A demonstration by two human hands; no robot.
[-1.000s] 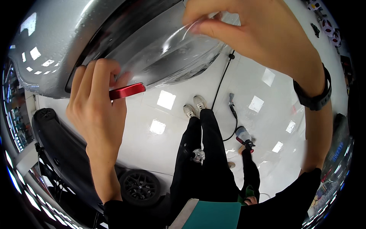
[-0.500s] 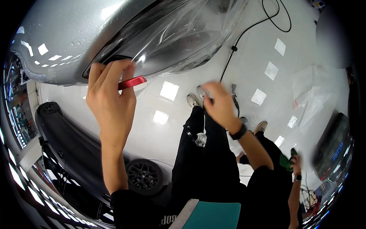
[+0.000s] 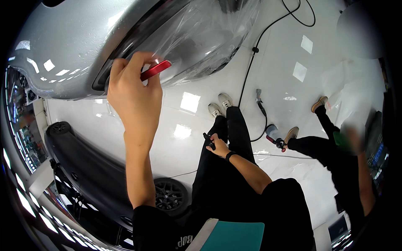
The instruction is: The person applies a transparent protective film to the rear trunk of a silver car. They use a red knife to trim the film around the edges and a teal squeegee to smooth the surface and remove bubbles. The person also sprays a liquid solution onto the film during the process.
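My left hand point(image 3: 136, 85) is raised in front of the silver car bodywork point(image 3: 77, 42), its fingers bent around a slim red tool point(image 3: 155, 71). The fingertips are close to clear film point(image 3: 201, 54) draped over the car's dark lower section; whether they touch it I cannot tell. Down at my thigh, my right hand point(image 3: 218, 149) is closed on the black trigger head of a spray bottle point(image 3: 207, 140). The bottle's body is not visible behind the hand and dark trousers.
A black cable point(image 3: 251, 62) runs along the glossy white floor to a grey fitting point(image 3: 258, 95). Another sprayer point(image 3: 274, 134) is by a co-worker's shoe point(image 3: 292, 134). That person holds something green point(image 3: 343, 141). A dark car point(image 3: 88, 167) stands at the left.
My right hand has dropped from mid-air to the spray bottle at my thigh. My left hand and the red tool have shifted slightly right. The co-worker has stepped to the right.
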